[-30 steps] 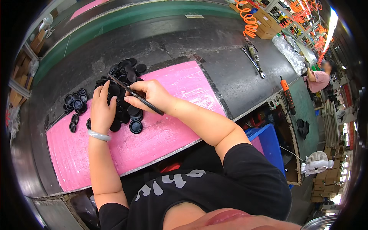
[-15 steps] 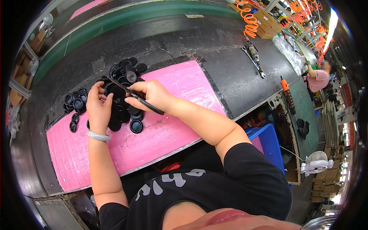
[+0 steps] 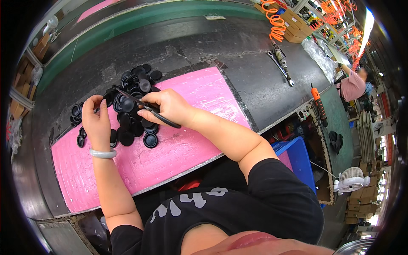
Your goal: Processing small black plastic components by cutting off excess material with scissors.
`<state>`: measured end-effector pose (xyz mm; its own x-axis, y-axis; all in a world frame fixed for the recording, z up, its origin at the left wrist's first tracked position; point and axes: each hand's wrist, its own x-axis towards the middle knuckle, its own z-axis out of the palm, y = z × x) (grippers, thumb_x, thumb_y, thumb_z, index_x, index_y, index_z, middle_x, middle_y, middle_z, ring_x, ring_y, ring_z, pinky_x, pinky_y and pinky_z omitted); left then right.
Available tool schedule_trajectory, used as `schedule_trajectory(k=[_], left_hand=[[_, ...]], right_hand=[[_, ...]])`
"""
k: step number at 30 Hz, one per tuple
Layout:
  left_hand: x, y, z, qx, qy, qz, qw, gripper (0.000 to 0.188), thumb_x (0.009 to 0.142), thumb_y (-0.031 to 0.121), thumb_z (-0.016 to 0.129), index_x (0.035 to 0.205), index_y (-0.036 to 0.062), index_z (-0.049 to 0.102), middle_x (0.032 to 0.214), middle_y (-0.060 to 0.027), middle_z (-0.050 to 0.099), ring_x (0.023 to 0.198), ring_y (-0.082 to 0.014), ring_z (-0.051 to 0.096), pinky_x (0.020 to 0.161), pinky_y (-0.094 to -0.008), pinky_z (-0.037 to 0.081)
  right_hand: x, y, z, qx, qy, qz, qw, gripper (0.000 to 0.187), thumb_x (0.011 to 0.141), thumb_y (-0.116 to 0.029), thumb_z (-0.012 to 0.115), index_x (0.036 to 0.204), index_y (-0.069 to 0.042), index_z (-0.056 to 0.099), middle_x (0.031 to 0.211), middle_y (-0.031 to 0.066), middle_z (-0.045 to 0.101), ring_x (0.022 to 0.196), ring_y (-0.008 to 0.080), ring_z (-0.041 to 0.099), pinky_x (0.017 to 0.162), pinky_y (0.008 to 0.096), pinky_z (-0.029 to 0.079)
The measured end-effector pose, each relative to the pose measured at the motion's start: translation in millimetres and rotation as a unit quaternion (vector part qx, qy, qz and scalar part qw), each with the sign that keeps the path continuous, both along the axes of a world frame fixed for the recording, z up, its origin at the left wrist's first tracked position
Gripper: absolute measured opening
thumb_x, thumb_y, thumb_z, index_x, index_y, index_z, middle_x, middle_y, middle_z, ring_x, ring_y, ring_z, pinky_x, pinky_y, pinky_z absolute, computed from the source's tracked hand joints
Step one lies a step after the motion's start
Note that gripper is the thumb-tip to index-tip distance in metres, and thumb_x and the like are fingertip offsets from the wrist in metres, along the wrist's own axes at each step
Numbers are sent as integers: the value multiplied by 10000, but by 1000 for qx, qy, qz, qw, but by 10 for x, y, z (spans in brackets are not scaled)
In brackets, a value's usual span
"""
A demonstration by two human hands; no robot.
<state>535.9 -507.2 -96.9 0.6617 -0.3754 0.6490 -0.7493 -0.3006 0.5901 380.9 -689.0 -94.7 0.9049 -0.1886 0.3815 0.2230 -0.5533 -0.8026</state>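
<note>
My right hand [image 3: 170, 106] is wrapped around a pair of black-handled scissors [image 3: 163, 120], their blades pointing up and left across a heap of round black caps [image 3: 127, 104]. To the left of that heap is my left hand [image 3: 97, 121], fingers curled toward the thumb. Whatever lies between its fingertips, if anything, is hidden from this view. Just beyond and beside it lies a smaller group of black caps [image 3: 76, 111], partly covered by the hand. Two more caps [image 3: 80, 139] sit near my left wrist, which wears a pale bangle.
A pink sheet [image 3: 178, 148] covers the near part of the dark workbench [image 3: 191, 38]. At the right lie a wrench [image 3: 278, 66] and an air tool [image 3: 280, 57]; an orange-handled tool [image 3: 318, 102] is by the edge. A blue bin [image 3: 299, 159] stands below. Another person [image 3: 352, 85] works farther off.
My left hand has moved left, away from the scissors and the main heap, toward the smaller group of caps. My right hand stays almost still with the scissors.
</note>
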Motion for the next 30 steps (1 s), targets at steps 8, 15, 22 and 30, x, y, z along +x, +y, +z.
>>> schedule_trajectory(k=[8,15,22,30], left_hand=[[-121,-12,-4,-285,522,-294,748,145,920,9,581,1054,7,637,1019,-75,666,904,-162,665,810,-262,579],[-172,-36,15,-327,595,-354,644,182,921,37,581,1090,-5,635,1071,-101,673,974,-183,663,873,-260,562],[-253,-71,70,-355,584,-379,623,224,941,135,597,1108,-9,637,1109,-95,664,987,-173,659,881,-276,552],[-289,-72,107,-317,527,-323,719,171,903,41,644,1064,-16,634,1072,-138,665,937,-193,669,880,-295,555]], right_hand=[[1,2,3,-89,-45,-44,994,256,779,-237,739,921,-33,677,674,139,625,597,275,621,567,338,477],[-7,22,37,-88,-73,-80,990,260,769,-243,738,916,-39,676,696,145,637,630,315,636,572,369,487],[-16,8,35,-175,-47,-72,981,306,737,-279,746,950,-70,680,679,125,629,633,320,630,576,399,492],[-10,-16,50,-204,-21,-79,976,384,720,-295,756,1042,-103,672,690,84,614,673,295,630,620,401,496]])
